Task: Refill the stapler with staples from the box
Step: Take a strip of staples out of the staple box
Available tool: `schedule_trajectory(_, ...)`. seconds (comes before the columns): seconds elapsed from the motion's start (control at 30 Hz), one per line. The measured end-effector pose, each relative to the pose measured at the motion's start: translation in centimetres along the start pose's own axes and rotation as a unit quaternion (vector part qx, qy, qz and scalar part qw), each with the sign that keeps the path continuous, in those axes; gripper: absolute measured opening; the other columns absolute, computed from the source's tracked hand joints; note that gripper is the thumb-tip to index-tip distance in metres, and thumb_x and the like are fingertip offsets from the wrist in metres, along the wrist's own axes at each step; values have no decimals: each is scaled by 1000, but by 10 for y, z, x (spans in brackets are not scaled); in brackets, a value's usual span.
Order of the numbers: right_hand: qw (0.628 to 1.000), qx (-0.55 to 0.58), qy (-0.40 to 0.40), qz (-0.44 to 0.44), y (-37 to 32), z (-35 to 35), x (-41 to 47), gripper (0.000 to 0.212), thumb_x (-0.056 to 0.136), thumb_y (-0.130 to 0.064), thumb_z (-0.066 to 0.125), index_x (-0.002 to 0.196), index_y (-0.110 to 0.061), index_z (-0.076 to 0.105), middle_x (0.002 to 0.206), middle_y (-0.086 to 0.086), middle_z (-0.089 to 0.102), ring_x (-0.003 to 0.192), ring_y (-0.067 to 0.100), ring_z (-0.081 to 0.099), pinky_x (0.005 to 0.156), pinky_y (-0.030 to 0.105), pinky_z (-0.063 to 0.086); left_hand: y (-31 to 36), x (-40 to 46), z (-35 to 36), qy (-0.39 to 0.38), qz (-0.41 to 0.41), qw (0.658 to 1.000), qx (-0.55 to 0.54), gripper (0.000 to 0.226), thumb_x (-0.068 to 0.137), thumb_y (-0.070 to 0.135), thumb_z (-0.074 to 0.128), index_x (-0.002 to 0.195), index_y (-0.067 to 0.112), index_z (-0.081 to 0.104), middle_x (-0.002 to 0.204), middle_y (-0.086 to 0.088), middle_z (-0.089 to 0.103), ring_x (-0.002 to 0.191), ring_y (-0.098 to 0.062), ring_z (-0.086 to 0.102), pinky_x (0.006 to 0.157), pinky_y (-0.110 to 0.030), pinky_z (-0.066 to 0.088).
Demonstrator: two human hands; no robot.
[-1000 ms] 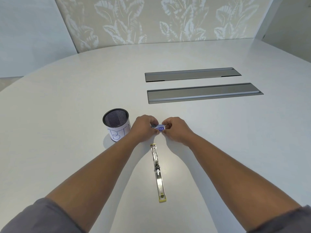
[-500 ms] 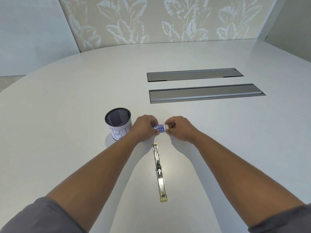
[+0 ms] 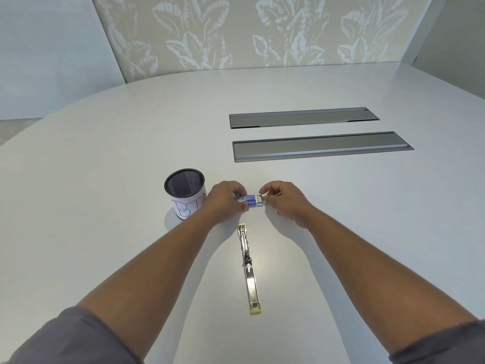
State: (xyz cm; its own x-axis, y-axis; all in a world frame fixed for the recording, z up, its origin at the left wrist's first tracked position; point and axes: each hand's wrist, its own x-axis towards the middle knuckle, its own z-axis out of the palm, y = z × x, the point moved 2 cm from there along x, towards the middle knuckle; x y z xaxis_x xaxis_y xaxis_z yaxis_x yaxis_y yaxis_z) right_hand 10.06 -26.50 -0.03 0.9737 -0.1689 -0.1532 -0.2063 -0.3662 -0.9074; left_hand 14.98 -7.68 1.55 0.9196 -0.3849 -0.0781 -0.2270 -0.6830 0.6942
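1. Your left hand [image 3: 225, 199] grips the left end of the small blue-and-white cardboard staple box [image 3: 249, 200], fingers curled over its top and thumb under its near edge.
2. Your right hand [image 3: 284, 199] pinches the box's right end, where a pale inner tray [image 3: 260, 199] shows at the opening; the other fingers are curled.
3. The box sits between your two hands, low over the white rounded table [image 3: 105, 179]; whether it touches the surface cannot be told.
4. The long silver metal stapler with yellow ends [image 3: 248, 269] lies opened out flat on the table, just nearer you than the box, pointing away from you, touched by neither hand.
5. A black mesh pen cup wrapped in white paper with blue handwriting [image 3: 185, 193] stands upright just left of your left hand.
6. Two long grey metal cable hatches [image 3: 322, 146] are set in the tabletop, well beyond the hands.
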Motion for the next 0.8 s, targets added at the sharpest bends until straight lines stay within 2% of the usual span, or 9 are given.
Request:
schedule_trajectory(0.2,1000,-10,25,-14,0,3,0,11,92,-18,67,85,-21,75,74,2,66,60,12,52,48,21,45,-1,0,0,-2,1,1000,0,28,76,19,85,99,25,71,95,10,64,76,-7,56,58,-20,37)
schedule_trajectory(0.43,1000,-13,18,-15,-2,3,1,10,87,-10,72,86,-20,75,69,-1,62,55,8,52,45,17,44,-2,1,0,-3,1,1000,-2,28,76,19,85,101,23,72,100,5,68,84,-15,59,66,-24,40)
schedule_trajectory(0.57,1000,-1,16,-7,-1,2,1,10,87,-9,74,85,-19,76,70,0,62,54,6,52,45,17,44,-2,1,1,-2,2,1000,-3,28,76,19,85,101,23,72,97,6,68,81,-14,59,61,-22,39)
schedule_trajectory(0.7,1000,5,9,5,-1,2,2,10,87,-8,73,84,-17,76,67,-1,60,50,4,50,46,17,43,-2,0,1,-3,3,1000,-4,28,76,17,84,101,21,72,97,5,68,81,-15,60,62,-21,41)
schedule_trajectory(0.8,1000,-3,-6,12,-4,2,4,9,88,-6,72,86,-14,74,71,1,59,57,10,52,48,21,45,-2,1,1,-3,4,1000,-3,27,76,17,85,101,20,72,99,2,70,81,-15,59,61,-20,40)
